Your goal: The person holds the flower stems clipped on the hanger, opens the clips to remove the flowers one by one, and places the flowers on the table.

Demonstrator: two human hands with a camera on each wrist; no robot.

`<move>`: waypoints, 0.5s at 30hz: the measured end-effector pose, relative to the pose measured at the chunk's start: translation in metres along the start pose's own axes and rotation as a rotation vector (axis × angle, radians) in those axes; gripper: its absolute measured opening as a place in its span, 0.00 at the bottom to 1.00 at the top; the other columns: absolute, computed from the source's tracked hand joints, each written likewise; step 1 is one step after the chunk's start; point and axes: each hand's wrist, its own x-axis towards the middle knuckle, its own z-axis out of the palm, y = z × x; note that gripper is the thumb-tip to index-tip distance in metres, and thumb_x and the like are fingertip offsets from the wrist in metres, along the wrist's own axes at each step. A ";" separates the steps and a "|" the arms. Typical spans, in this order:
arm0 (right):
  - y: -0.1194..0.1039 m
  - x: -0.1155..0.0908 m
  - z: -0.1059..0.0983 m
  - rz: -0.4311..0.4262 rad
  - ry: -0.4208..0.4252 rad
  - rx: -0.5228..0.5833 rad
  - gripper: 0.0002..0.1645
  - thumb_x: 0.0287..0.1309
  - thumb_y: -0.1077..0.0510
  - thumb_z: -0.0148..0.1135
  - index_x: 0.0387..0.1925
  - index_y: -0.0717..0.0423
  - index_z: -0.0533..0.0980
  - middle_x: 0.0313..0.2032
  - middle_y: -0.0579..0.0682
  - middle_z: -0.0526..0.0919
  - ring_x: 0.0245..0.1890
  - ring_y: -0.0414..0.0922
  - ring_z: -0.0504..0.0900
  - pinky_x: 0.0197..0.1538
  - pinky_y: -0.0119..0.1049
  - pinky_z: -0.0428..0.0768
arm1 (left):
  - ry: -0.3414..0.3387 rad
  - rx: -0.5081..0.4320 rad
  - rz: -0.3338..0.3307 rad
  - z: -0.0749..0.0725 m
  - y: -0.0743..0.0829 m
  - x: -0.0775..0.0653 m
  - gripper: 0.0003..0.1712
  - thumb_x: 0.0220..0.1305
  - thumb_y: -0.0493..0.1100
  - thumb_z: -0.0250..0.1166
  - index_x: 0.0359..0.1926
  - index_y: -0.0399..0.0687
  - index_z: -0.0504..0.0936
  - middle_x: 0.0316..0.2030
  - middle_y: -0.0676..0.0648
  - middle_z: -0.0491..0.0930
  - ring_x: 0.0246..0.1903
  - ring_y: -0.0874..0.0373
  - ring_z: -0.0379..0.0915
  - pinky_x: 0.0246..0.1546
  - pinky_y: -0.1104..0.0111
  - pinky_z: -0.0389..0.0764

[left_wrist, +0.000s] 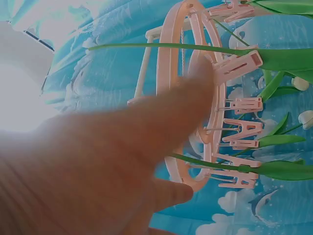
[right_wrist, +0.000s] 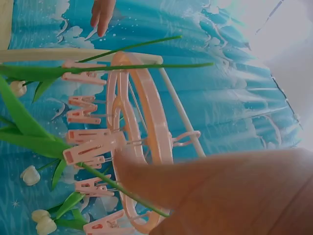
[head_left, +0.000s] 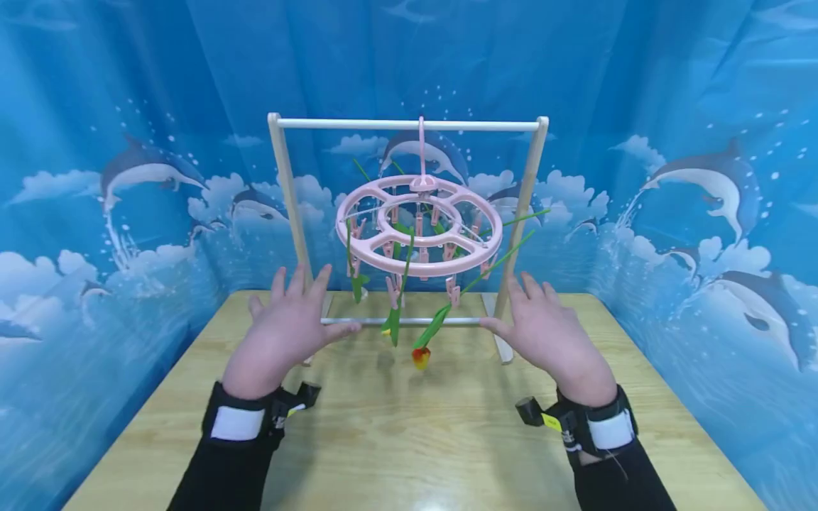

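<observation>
A pink round clip hanger (head_left: 418, 268) hangs by its hook from the top bar of a frame. Pink clothespins (head_left: 453, 291) dangle around its rings. Several artificial tulips are clipped in them heads down, among them a red and yellow tulip (head_left: 420, 358) at the front and white tulips (right_wrist: 30, 175) farther back. My left hand (head_left: 284, 323) is left of the hanger, palm down, fingers spread and straight, holding nothing. My right hand (head_left: 549, 330) mirrors it on the right, also spread and holding nothing. Whether either hand touches the frame, I cannot tell.
The frame's pale wooden posts (head_left: 290, 195) and white top bar (head_left: 358, 124) stand at the back of a wood-grain table (head_left: 409, 433). A low crossbar (head_left: 441, 321) joins the posts. Blue curtains (head_left: 690, 78) with dolphins enclose the back and sides.
</observation>
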 end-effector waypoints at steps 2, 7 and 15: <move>0.003 0.002 0.000 0.004 0.024 0.023 0.57 0.79 0.33 0.58 0.86 0.68 0.49 0.84 0.77 0.52 0.81 0.80 0.55 0.75 0.80 0.66 | 0.010 0.005 -0.012 -0.001 -0.002 0.004 0.67 0.67 0.78 0.67 0.90 0.54 0.45 0.86 0.25 0.42 0.84 0.17 0.33 0.68 0.11 0.51; 0.013 0.012 0.002 0.039 0.040 0.115 0.56 0.82 0.39 0.58 0.84 0.75 0.47 0.81 0.80 0.54 0.80 0.78 0.60 0.77 0.74 0.68 | 0.039 -0.037 -0.066 0.004 -0.015 0.020 0.60 0.72 0.69 0.69 0.88 0.44 0.51 0.83 0.21 0.50 0.80 0.15 0.47 0.67 0.18 0.67; 0.049 0.054 0.049 0.124 -0.001 0.188 0.51 0.81 0.41 0.54 0.80 0.79 0.54 0.69 0.83 0.71 0.66 0.76 0.79 0.62 0.68 0.85 | 0.044 -0.187 -0.182 0.049 -0.061 0.064 0.64 0.77 0.73 0.59 0.85 0.26 0.46 0.76 0.16 0.61 0.72 0.17 0.65 0.68 0.30 0.77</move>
